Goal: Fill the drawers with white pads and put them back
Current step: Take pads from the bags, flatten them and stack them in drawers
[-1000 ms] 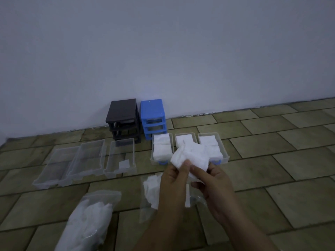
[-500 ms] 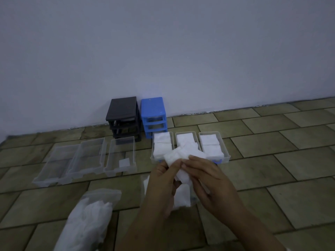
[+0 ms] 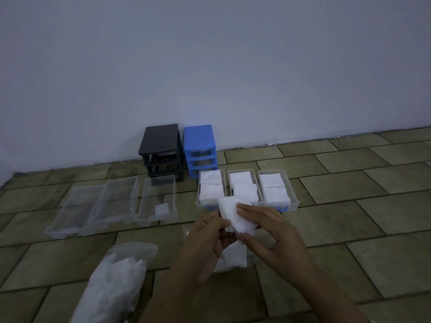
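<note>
My left hand (image 3: pixel 205 243) and my right hand (image 3: pixel 270 238) hold a small stack of white pads (image 3: pixel 235 214) between them, just in front of the filled drawers. Three clear drawers with blue handles (image 3: pixel 295 201) lie side by side on the floor, each packed with white pads. To the left lie three clear drawers (image 3: pixel 116 206); the rightmost one (image 3: pixel 142 210) holds a single pad (image 3: pixel 161 208), the other two look bare. Behind them stand a black drawer frame (image 3: pixel 161 148) and a blue drawer frame (image 3: pixel 199 145), both with open slots.
A clear plastic bag of white pads (image 3: pixel 112 285) lies at the lower left. Another clear bag with pads (image 3: pixel 235 255) lies under my hands. The frames stand against a plain wall (image 3: pixel 210 66). The floor is tiled (image 3: pixel 349 206).
The pads in my hands were a loose bunch held higher over the middle drawer; now they are squared into a neater stack, held slightly lower and nearer to me.
</note>
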